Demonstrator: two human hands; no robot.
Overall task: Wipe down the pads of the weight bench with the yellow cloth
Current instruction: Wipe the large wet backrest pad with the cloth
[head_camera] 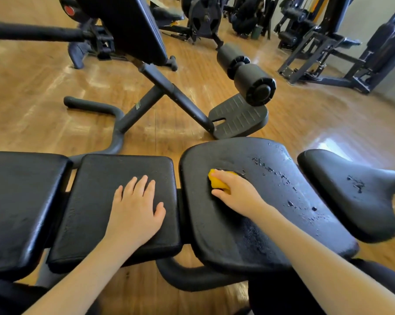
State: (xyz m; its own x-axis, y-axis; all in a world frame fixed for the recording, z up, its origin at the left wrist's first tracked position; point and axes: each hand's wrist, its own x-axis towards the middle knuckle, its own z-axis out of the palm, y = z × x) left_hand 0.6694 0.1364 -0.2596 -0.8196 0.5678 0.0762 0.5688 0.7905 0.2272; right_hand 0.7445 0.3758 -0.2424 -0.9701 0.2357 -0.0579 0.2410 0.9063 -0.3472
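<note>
The left hand (136, 208) lies flat, fingers spread, on the square black vinyl middle pad (96, 201) of the weight bench. On the cracked, curved black seat pad (271, 201) to its right, near the far left edge, the right hand (236, 193) bunches the small soft yellow cloth (217, 181). That cloth looks light and limp, best balled in the palm; it sits under the fingers of that grip.

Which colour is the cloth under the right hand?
Yellow cloth, seen in the head view.
</note>
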